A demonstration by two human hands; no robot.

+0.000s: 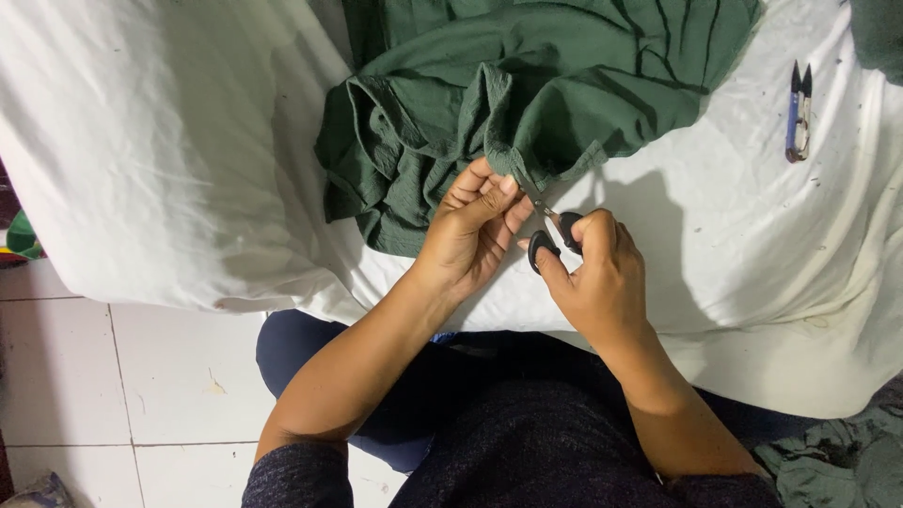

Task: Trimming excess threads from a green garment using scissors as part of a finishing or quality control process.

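A crumpled dark green garment point(527, 85) lies on a white sheet point(169, 150). My left hand point(470, 230) pinches a hem edge of the green fabric between thumb and fingers. My right hand point(597, 277) holds small black-handled scissors point(550, 235), fingers through the loops, the short blades pointing up at the pinched hem right beside my left fingertips. Whether the blades touch the cloth I cannot tell.
A thread snipper with a blue handle point(799, 113) lies on the sheet at the upper right. White floor tiles point(122, 376) show at the lower left. More green cloth point(837, 461) sits at the lower right corner. My dark-clothed legs are below.
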